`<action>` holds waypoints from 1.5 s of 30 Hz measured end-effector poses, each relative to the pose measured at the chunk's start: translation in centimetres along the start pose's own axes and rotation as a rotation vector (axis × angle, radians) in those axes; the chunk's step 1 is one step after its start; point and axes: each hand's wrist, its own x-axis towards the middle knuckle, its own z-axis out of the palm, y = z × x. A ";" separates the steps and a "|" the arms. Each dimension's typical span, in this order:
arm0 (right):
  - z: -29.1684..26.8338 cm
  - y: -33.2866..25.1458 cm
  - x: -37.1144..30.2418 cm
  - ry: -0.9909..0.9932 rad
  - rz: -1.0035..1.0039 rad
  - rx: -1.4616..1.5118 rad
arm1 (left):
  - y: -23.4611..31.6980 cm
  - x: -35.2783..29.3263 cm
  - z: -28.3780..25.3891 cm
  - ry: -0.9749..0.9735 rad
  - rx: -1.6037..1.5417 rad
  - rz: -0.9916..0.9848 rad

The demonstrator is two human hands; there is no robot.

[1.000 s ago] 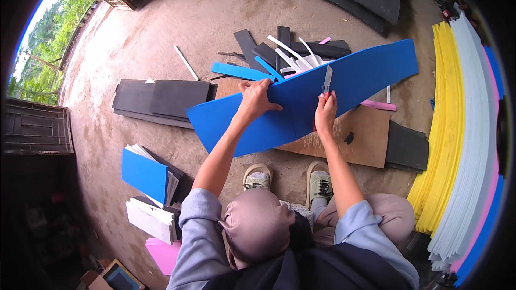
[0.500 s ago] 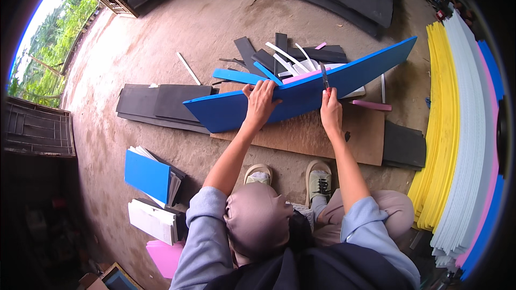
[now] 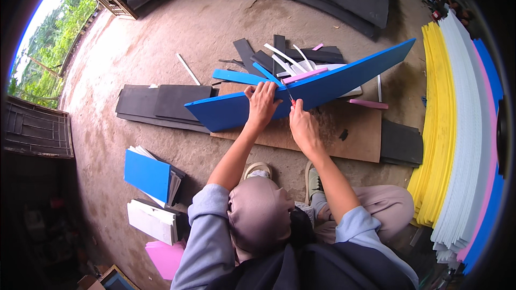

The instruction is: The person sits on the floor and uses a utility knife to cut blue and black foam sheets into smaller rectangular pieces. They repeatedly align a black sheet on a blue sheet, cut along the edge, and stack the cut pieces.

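Right hand (image 3: 302, 124): fingers curled shut round a small cutter (image 3: 291, 98), blade tip at the near edge of the blue foam sheet (image 3: 322, 88).
Left hand (image 3: 262, 103): fingers spread, hooked over the sheet's upper edge, gripping it.
Blue foam sheet: long, tipped up on its near edge, resting on the brown board (image 3: 352, 131) on the floor (image 3: 172, 37); right end raised.
Left side of floor: flat black foam sheets (image 3: 161, 102); nearer, stacked blue and white panels (image 3: 148, 174).
Right side: upright yellow, white, pink and blue sheets (image 3: 457, 129).
Beyond the sheet: loose offcut strips (image 3: 285, 56), black, white, pink, blue.
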 end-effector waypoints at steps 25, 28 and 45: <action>-1.8 -2.5 0.6 -0.208 0.126 -0.132 | -1.1 -0.6 0.6 0.069 -0.077 0.081; -0.8 -1.9 1.3 -0.206 0.144 -0.124 | -0.6 -1.2 0.2 0.034 -0.057 0.111; -1.8 -2.0 1.2 -0.364 0.234 -0.110 | 0.5 -0.5 -0.9 -0.092 -0.025 -0.002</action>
